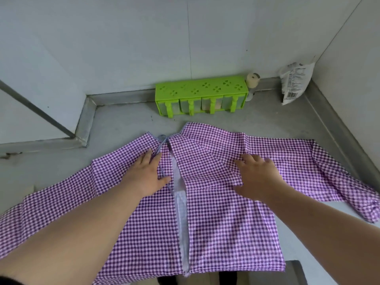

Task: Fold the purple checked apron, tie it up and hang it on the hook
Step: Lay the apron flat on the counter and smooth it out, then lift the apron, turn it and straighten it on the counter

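Purple apron (205, 212) lay spread on the worktop (123, 120), both side flaps folded to centre. Left hand (147, 175) and right hand (257, 177) pressed flat, fingers straight. Risk: strap (161, 148) trapped under the left palm could bunch the next fold; the overhanging hem could slide off.

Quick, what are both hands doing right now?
Left hand: open, pressing flat on the apron.
Right hand: open, fingers spread on the apron.

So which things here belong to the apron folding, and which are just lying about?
Part of the job:
- apron, spread on the counter
- strap
- left hand, flat on the apron
- right hand, on a fold

Lying about:
- green spice rack
- small white jar
- plastic bag
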